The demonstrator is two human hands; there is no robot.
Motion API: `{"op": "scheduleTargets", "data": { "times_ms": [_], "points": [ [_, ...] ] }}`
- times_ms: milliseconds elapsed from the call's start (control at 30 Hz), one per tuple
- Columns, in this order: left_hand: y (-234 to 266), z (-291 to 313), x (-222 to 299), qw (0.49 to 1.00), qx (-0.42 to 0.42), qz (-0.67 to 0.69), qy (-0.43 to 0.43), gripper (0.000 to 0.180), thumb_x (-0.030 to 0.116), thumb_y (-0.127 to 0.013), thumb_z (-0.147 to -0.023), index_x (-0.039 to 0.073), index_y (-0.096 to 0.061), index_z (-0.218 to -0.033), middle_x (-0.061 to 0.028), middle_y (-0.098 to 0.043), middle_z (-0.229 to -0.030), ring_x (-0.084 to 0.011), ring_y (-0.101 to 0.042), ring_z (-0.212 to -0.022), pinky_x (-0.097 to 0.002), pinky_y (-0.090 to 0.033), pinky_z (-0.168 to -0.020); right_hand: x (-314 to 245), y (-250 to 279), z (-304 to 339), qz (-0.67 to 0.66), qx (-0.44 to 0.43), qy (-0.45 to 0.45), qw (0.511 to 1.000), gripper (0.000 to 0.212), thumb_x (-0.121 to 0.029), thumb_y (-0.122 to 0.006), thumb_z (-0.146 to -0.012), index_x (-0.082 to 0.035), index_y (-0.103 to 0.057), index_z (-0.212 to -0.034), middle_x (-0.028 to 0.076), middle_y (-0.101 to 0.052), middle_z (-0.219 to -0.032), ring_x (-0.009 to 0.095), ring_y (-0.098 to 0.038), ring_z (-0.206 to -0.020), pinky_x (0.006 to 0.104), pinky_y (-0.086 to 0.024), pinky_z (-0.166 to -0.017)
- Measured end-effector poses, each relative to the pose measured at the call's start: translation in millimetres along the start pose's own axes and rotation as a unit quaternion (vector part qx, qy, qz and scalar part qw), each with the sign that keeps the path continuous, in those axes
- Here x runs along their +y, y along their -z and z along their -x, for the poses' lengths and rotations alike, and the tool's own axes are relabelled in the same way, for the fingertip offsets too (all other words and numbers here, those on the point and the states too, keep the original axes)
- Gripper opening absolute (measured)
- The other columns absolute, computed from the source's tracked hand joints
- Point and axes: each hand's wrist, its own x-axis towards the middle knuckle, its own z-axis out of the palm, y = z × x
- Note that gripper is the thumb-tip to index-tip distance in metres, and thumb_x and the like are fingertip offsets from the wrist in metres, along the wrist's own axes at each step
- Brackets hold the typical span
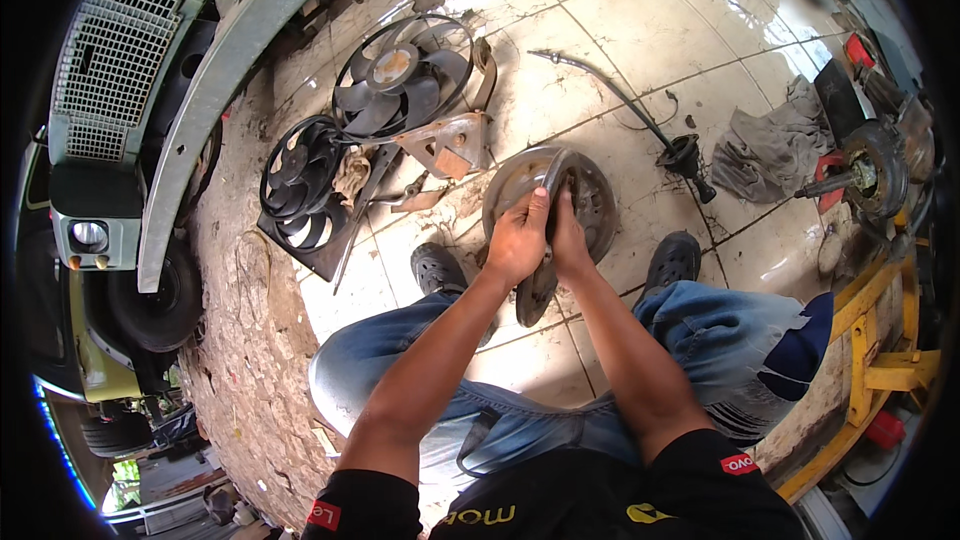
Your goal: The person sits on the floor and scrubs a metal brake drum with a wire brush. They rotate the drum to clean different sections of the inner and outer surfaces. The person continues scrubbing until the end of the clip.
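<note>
Basically, a grimy metal part point(537, 298) is clasped in the grip of left hand point(518, 242) and right hand point(571, 236), above the tiled floor point(690, 5), inward of its left edge; presumably mid-handling, 2-handed balance is needed next.

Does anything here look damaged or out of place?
Yes. The jeans are torn and frayed around the right knee, a grey rag lies crumpled on dirty tiles, and the farther black fan has a rusty-looking hub. The dark part between the left hand and right hand looks grimy.
</note>
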Motion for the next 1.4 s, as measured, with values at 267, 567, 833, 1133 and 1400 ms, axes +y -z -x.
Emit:
{"op": "scheduleTargets", "data": {
  "times_ms": [267, 567, 833, 1133, 1400],
  "points": [
    [6, -3, 4, 1.0, -0.006, -0.01, 0.004, 0.067, 0.057, -0.038, -0.1, -0.001, -0.057, -0.127, -0.0263, -0.064, -0.116, -0.0377, -0.06, -0.112, -0.0366, -0.043, -0.096, -2, -1, 4, -0.014, 0.026, -0.045, 0.999, 0.075, -0.053, -0.02, -0.104, 0.007, -0.025, -0.148, 0.02, -0.029, -0.155, 0.026, -0.027, -0.143, 0.0329, -0.021, -0.116],
    [12, 7, 21, 0.998, -0.032, 0.002, 0.056, 0.082, 0.063, -0.032, -0.099, -0.011, -0.052, -0.128, -0.0209, -0.06, -0.124, -0.026, -0.054, -0.117, -0.0343, -0.039, -0.102, 7, -3, 0, 0.033, 0.02, -0.021, 0.999, 0.077, -0.057, -0.018, -0.103, 0.003, -0.029, -0.149, 0.017, -0.038, -0.15, 0.024, -0.035, -0.139, 0.0329, -0.025, -0.114],
    [15, 0, 18, 0.999, -0.024, -0.012, 0.044, 0.072, 0.055, -0.036, -0.101, -0.009, -0.053, -0.13, -0.0202, -0.06, -0.126, -0.0255, -0.054, -0.118, -0.0333, -0.039, -0.103, 45, -3, -9, 0.212, 0.065, 0.098, 0.97, 0.074, -0.05, -0.018, -0.104, 0.007, -0.009, -0.151, 0.024, -0.006, -0.16, 0.033, -0.001, -0.149, 0.0375, -0.002, -0.121],
    [14, -1, 7, 0.999, 0.016, 0.025, 0.017, 0.062, 0.048, -0.036, -0.103, -0.007, -0.059, -0.12, -0.0201, -0.065, -0.11, -0.0244, -0.059, -0.103, -0.0321, -0.044, -0.093, 48, -6, -15, 0.148, 0.065, 0.089, 0.983, 0.074, -0.051, -0.018, -0.104, 0.006, -0.012, -0.151, 0.021, -0.009, -0.16, 0.028, -0.003, -0.149, 0.0345, -0.005, -0.12],
    [10, 3, 12, 0.999, 0.036, 0.011, 0.017, 0.064, 0.049, -0.036, -0.103, -0.007, -0.057, -0.124, -0.0209, -0.065, -0.116, -0.0254, -0.06, -0.11, -0.0322, -0.043, -0.097, 1, -13, 7, 0.052, 0.05, -0.036, 0.997, 0.073, -0.051, -0.018, -0.105, 0.007, -0.019, -0.15, 0.018, -0.019, -0.159, 0.022, -0.015, -0.148, 0.0305, -0.012, -0.119]
  ]
}}
